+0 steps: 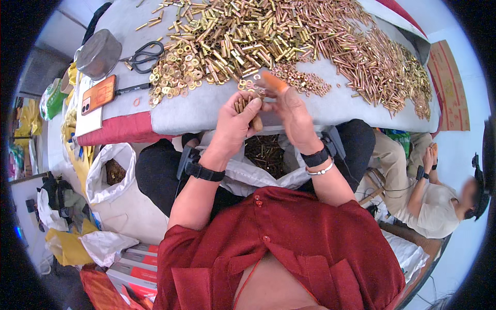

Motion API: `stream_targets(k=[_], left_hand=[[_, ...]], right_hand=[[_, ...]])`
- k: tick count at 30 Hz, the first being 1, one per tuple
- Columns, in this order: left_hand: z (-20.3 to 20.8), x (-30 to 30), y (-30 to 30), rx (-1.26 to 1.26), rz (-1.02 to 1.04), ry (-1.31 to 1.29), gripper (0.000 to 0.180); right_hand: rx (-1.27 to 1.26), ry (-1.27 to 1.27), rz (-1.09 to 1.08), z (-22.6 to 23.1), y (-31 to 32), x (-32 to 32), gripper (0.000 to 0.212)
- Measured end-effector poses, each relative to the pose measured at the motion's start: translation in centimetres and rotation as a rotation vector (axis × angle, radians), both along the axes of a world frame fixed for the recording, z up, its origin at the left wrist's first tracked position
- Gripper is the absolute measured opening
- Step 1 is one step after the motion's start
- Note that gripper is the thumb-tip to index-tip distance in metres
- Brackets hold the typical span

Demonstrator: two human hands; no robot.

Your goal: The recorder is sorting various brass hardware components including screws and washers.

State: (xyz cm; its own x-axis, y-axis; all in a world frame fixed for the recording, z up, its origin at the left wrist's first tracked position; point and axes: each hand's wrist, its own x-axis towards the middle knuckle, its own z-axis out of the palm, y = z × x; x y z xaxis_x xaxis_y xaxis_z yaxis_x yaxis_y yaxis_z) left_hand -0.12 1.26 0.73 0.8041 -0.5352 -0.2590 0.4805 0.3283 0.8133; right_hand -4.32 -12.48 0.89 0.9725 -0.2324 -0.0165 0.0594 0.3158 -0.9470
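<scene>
My left hand (236, 120) is closed around several brass-coloured metal tubes (241, 104), held over the table's front edge. Close beside it is my right hand (295, 114), with an orange finger cover (274, 81) on one finger. Motion blurs its fingertips, so I cannot make out whether they grip anything. Just beyond both hands lies a wide heap of brass-coloured tubes (243, 41). Flat washers (178, 72) are piled at its left, and small nuts (307, 80) lie in front of it. Below my hands, a white sack (237, 173) between my legs holds many metal pieces (266, 155).
Left on the grey-covered table (206, 114) are black-handled scissors (146, 56), a metal bowl (99, 53), an orange phone (98, 94) and a black pen-like tool (133, 89). Another white sack (97, 173) stands at left. A seated person (413, 191) works at right.
</scene>
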Motion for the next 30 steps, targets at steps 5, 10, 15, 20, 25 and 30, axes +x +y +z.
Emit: stream_targets(k=[5,10,15,20,25,30], left_hand=[[-0.3,0.5,0.4,-0.069,-0.015,0.012,0.018],[-0.2,0.2,0.8,0.143,-0.186,-0.072,0.021],[0.1,-0.9,0.6,0.287,-0.566,-0.130,0.025],[-0.3,-0.4,0.4,0.370,-0.539,-0.154,0.025],[-0.8,0.0,0.4,0.266,-0.028,-0.077,0.025],[0.6,0.2,0.9,0.222,0.018,0.017,0.023]], right_hand=[[0.182,0.058,-0.071,-0.9,-1.9,0.0,0.065],[-0.499,-0.004,-0.243,-0.7,-1.8,2.4,0.016],[-1.293,-0.196,-0.378,-1.1,-2.9,6.4,0.023],[-1.559,-0.189,-0.382,-1.7,-2.8,7.6,0.025],[-1.513,-0.221,-0.395,-1.4,-2.7,6.3,0.021],[-1.289,-0.354,-0.222,-0.2,-2.8,3.1,0.020]])
